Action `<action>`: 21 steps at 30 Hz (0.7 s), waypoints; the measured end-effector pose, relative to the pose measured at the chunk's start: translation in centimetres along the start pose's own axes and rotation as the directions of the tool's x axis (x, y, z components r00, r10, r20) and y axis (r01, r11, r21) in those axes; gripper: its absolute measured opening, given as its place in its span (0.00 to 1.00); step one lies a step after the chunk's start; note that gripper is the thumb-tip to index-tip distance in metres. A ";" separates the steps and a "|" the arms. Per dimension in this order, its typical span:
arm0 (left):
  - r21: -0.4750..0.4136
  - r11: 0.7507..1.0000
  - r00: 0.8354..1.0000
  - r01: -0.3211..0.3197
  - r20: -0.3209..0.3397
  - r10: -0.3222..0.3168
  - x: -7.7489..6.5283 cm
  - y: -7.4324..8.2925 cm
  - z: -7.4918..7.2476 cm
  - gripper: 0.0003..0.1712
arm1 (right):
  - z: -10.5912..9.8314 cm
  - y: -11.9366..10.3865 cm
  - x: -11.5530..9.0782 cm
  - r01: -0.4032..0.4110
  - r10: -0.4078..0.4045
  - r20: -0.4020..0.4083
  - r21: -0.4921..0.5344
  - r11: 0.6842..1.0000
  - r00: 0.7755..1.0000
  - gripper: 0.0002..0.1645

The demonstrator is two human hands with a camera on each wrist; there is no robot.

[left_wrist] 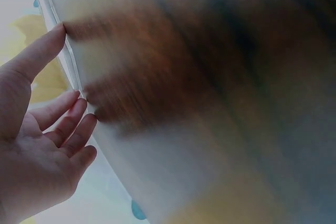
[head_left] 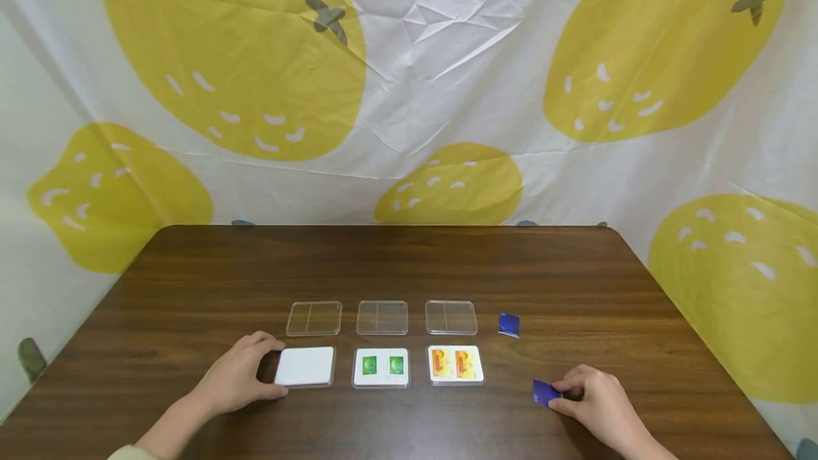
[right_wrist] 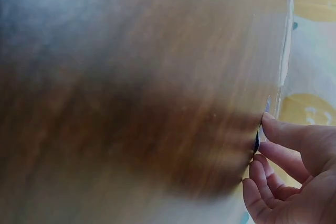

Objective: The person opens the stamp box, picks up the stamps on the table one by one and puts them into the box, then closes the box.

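Note:
My left hand [head_left: 239, 373] is at the left side of a flat clear case with a blank white insert [head_left: 304, 365], thumb at its near corner and fingers at its far corner. In the left wrist view, that hand's fingertips [left_wrist: 79, 98] meet the table surface by the case edge. Between thumb and fingers, my right hand [head_left: 598, 403] pinches a small blue stamp [head_left: 545, 393] just above the table. Another blue stamp [head_left: 509, 325] lies farther back. The right wrist view shows the held stamp [right_wrist: 256, 142] nearly edge-on.
Beside the blank case lie a case with two green stamps [head_left: 380, 368] and one with two orange stamps [head_left: 456, 365]. Behind them are three clear lids [head_left: 314, 319], [head_left: 382, 317], [head_left: 451, 317] in a row. The wooden table [head_left: 383, 261] ends at a lemon-print cloth [head_left: 447, 112].

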State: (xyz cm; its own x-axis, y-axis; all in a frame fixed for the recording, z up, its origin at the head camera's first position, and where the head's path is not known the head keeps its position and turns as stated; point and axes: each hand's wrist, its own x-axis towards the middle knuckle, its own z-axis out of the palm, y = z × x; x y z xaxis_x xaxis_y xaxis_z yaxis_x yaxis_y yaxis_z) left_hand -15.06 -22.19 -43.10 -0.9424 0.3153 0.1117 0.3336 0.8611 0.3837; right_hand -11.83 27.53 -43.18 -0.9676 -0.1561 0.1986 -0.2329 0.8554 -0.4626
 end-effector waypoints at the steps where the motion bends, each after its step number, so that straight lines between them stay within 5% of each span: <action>1: -0.003 1.000 1.000 -0.001 0.000 0.001 0.0 0.0 0.0 0.36 | 0.1 0.0 0.0 -0.008 0.008 -0.018 -0.003 1.000 1.000 0.11; 9: -0.026 1.000 1.000 0.015 0.010 -0.015 -0.1 0.1 -0.1 0.36 | 0.5 -0.7 0.7 -0.142 0.142 -0.038 -0.018 0.990 0.989 0.13; 15: -0.029 0.999 1.000 0.015 0.007 -0.015 -0.1 0.1 -0.1 0.36 | 0.3 -0.7 1.5 -0.154 0.154 -0.004 -0.041 0.987 0.988 0.14; 18: -0.026 1.000 1.000 0.017 0.007 -0.017 -0.1 0.1 0.0 0.35 | -0.1 -0.3 2.1 -0.109 0.109 0.025 0.025 0.994 0.994 0.10; 21: -0.026 0.999 1.000 0.020 0.009 -0.020 -0.1 0.0 -0.1 0.35 | -0.8 0.8 3.1 0.057 -0.070 0.085 0.150 0.987 0.994 0.07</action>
State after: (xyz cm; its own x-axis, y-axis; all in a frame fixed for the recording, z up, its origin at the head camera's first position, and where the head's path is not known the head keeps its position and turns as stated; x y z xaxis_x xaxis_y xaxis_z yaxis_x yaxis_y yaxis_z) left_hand -14.97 -22.20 -43.03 -0.9485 0.3020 0.0955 0.3140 0.8564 0.4098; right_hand -14.91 28.10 -42.27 -0.9537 -0.2569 0.1563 -0.2994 0.7616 -0.5747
